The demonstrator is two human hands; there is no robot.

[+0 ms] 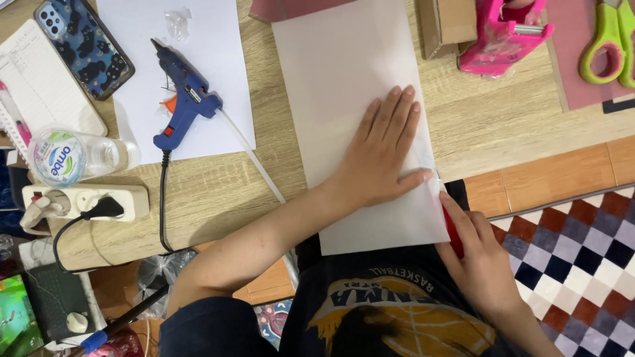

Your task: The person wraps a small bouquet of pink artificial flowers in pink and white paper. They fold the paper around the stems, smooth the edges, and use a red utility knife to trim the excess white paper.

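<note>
**Flat palm on paper, red tool at the edge**

Left hand (383,149) spread flat and wide on a white sheet (350,73), fingers together, thumb pointing right along the lower part, seemingly to pin the paper so it cannot slide. Sheet lying lengthwise on the wooden desk (503,112), its near end overhanging the desk edge above the lap.

Right hand (479,261) closed around a slim red tool (453,231), held upright against the sheet's right edge just below the left thumb; kind of tool hard to tell, mostly hidden by the fingers. Tool tip touching the paper edge, close to the pinning hand, likely for control.

To the left, a blue glue gun (185,99) resting on a second white sheet (218,39), probably as a drip guard, with its cord running toward a white power strip (86,201). Beside that, a clear plastic bottle (79,157) on its side, a phone in a patterned case (83,43) and a notebook (40,79). At the far right, a pink tape dispenser (503,36) and green-handled scissors (605,39), well apart from both hands.
</note>
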